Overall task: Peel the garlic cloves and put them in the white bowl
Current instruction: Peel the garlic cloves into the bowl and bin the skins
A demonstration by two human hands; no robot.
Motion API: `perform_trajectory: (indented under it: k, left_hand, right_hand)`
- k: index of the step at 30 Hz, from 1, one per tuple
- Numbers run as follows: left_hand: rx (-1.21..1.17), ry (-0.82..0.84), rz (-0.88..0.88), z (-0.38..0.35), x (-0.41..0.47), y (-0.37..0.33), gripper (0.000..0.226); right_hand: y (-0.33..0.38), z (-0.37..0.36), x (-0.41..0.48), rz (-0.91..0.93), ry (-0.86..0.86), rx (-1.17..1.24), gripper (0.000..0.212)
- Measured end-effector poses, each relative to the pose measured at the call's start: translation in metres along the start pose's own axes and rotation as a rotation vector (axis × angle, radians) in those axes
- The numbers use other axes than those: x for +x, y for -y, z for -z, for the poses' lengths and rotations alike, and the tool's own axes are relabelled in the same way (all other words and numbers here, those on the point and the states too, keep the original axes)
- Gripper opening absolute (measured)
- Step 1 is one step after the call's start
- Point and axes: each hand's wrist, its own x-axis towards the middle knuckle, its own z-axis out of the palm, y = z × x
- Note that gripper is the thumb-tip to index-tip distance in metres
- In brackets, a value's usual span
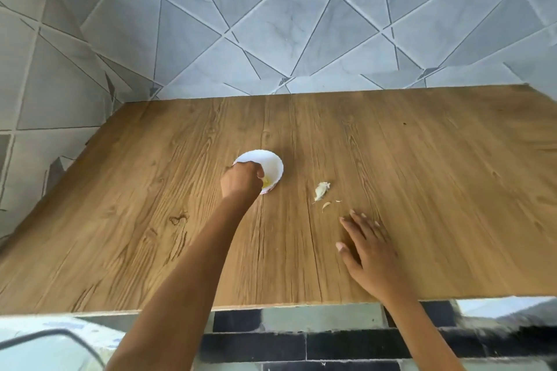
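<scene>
- Now, the table [422,190] is a wood-grain top; its far and left edges meet the tiled wall [271,24].
- The wall's tiles are pale grey, cut by dark lines into triangles.
- Below the table's near edge shows a floor [331,343] of dark and light tiles. A pale object at the lower left is too blurred to name.
- The white bowl [272,161] stands left of the table's middle, well in from every edge.
- The left hand [241,182] reaches over the bowl's near-left rim, fingers curled downward into it. I cannot tell whether they grip anything.
- A yellowish garlic clove [267,182] lies inside the bowl, just beside those fingers.
- A whitish garlic piece [322,190] lies on the table to the right of the bowl, apart from it. Whether it is clove or skin is unclear.
- Two small skin scraps [325,206] lie just nearer the near edge than the piece.
- The right hand [369,250] lies flat, palm down, fingers straight and spread, holding nothing, between the scraps and the near edge.
</scene>
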Motion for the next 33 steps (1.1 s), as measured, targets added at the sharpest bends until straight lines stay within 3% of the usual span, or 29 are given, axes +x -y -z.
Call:
perform_trajectory:
  k: [3, 6, 9, 14, 22, 27, 28, 33]
  left_hand:
    - [0.055, 0.067, 0.029, 0.003, 0.008, -0.004, 0.027]
    - [0.019, -0.021, 0.008, 0.010, 0.002, -0.010, 0.029]
    - [-0.108, -0.090, -0.148, 0.009, -0.022, -0.037, 0.022]
    - [-0.057, 0.076, -0.331, -0.028, -0.055, -0.082, 0.021]
    - [0.020, 0.037, -0.282, -0.054, -0.064, -0.092, 0.022]
    - [-0.391, -0.019, -0.182, -0.040, -0.080, -0.074, 0.004]
    - [-0.448, -0.021, -0.147, -0.034, -0.084, -0.066, 0.009]
    - [-0.484, 0.082, 0.027, -0.009, -0.103, -0.017, 0.013]
  right_hand:
    - [0.000, 0.001, -0.001, -0.023, 0.022, 0.021, 0.070]
    - [0.002, 0.003, -0.001, -0.031, 0.040, 0.035, 0.072]
    - [0.004, 0.006, -0.001, -0.034, 0.034, 0.049, 0.075]
    - [0.006, 0.011, -0.003, -0.051, 0.074, 0.034, 0.069]
    - [0.007, 0.017, -0.004, -0.102, 0.090, 0.046, 0.067]
    - [0.001, 0.011, -0.002, -0.031, 0.067, 0.108, 0.057]
    - [0.001, 0.012, -0.002, -0.024, 0.057, 0.139, 0.057]
    - [0.017, 0.010, 0.009, 0.127, 0.080, 0.208, 0.056]
